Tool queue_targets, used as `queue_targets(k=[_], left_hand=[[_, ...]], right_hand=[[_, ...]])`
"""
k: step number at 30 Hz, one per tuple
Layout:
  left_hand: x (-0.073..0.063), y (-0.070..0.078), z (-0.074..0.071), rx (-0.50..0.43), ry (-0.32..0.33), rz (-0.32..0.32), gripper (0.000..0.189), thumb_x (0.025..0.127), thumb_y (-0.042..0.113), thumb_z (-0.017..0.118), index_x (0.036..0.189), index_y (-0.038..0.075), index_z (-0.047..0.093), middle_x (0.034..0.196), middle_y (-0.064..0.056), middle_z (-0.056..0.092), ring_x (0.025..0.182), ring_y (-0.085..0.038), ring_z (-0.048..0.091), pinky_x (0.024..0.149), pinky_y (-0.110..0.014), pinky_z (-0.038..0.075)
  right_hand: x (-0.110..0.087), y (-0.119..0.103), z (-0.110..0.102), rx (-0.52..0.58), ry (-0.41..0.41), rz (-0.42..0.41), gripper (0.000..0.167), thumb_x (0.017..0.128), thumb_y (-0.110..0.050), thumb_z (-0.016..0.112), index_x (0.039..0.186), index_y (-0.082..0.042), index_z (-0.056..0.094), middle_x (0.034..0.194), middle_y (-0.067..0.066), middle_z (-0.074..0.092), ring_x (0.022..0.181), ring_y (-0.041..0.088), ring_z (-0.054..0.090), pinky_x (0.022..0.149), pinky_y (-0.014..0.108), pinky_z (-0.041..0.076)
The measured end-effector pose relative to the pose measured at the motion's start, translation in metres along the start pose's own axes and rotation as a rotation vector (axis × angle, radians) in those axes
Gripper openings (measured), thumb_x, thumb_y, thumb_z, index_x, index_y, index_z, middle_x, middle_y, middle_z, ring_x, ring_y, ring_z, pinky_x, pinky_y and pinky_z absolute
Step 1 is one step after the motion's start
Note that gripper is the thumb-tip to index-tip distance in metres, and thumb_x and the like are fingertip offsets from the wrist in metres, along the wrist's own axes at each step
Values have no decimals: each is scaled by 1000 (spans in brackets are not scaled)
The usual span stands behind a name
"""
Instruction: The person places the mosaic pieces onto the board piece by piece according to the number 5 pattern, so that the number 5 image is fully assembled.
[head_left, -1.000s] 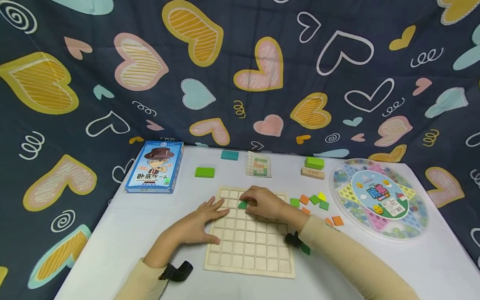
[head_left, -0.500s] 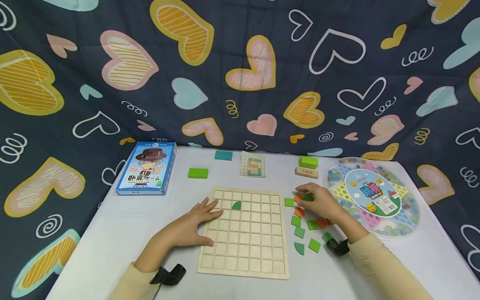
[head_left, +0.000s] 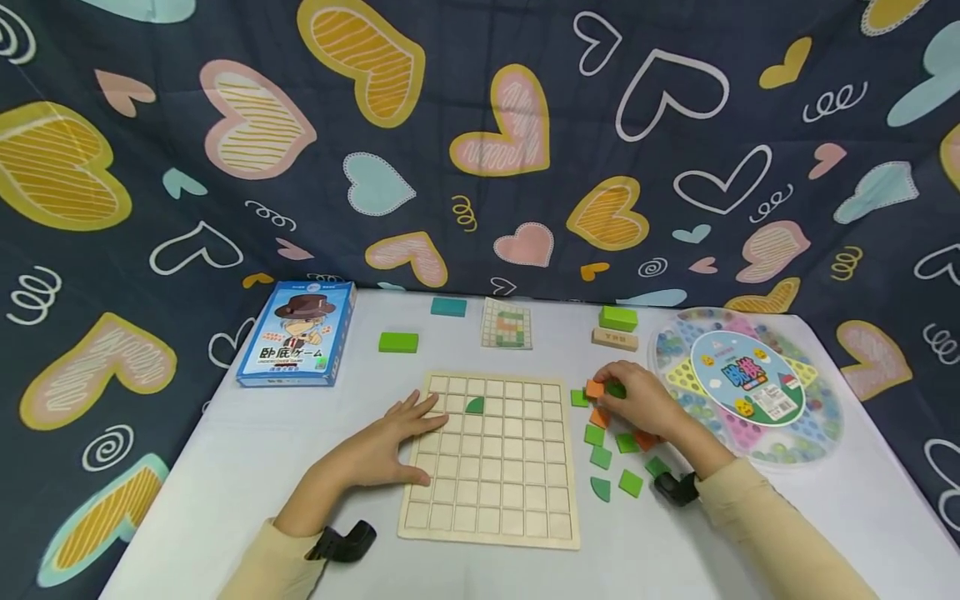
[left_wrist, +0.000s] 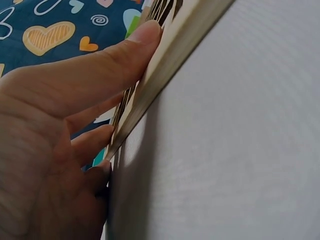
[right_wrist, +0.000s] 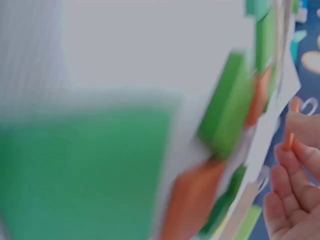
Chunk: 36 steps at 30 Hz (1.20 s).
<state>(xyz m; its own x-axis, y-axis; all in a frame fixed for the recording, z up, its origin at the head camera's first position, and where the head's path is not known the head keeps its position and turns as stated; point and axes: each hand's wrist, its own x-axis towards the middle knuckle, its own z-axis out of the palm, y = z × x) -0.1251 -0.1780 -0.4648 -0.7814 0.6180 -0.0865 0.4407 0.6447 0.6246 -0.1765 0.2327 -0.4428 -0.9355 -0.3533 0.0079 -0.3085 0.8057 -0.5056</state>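
A pale wooden grid board [head_left: 491, 467] lies on the table. My left hand [head_left: 386, 446] rests on its left edge with fingers spread, and the left wrist view shows the thumb [left_wrist: 145, 37] against the rim. One green quarter-circle piece [head_left: 475, 406] sits in a cell near the board's top. Right of the board, my right hand [head_left: 637, 400] pinches an orange square tile [right_wrist: 291, 125] between thumb and finger, just above the loose pieces. Around it lie green square tiles [head_left: 631, 482], orange tiles [head_left: 599, 417] and another green quarter-circle [head_left: 601, 488].
Behind the board stand a patterned grid card [head_left: 506, 324], a green block [head_left: 398, 342] and a teal block [head_left: 448, 307]. A blue game box [head_left: 296, 333] is at back left. At right are a wooden block [head_left: 615, 338], a lime block [head_left: 618, 317] and a round marble-game case [head_left: 750, 387].
My right hand has left the green quarter-circle in its cell, moved right to the loose tiles and picked up an orange one. The left hand has stayed at the board's edge.
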Motion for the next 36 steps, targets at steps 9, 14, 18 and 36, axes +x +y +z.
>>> queue_targets(k=[9,14,18,36], left_hand=[[0,5,-4,23,0,-58,84,66,44,82,140,20,48,157,-4,24,146,-34,10,112,-60,21],[-1,4,-4,26,2,-50,84,67,44,82,140,20,48,157,-5,25,146,-35,10,111,-60,23],[-1,3,-3,22,0,-32,84,68,44,81,140,19,48,156,-7,24,146,-36,10,112,-60,22],[0,1,-2,26,4,-11,85,69,45,80,141,16,47,156,-9,24,146,-36,10,114,-58,19]], right_hand=[[3,-69,23,108,-20,-260,25,84,-17,72,109,-14,68,106,-3,65,98,17,60,80,35,53],[20,-101,47,75,-117,-353,24,86,-20,70,109,-15,69,106,-4,65,99,14,58,82,33,51],[34,-118,61,6,-175,-382,22,87,-23,68,108,-15,70,103,-4,65,97,13,57,82,31,50],[24,-115,48,52,-138,-303,34,87,-20,69,118,-8,63,112,3,63,105,17,58,89,37,51]])
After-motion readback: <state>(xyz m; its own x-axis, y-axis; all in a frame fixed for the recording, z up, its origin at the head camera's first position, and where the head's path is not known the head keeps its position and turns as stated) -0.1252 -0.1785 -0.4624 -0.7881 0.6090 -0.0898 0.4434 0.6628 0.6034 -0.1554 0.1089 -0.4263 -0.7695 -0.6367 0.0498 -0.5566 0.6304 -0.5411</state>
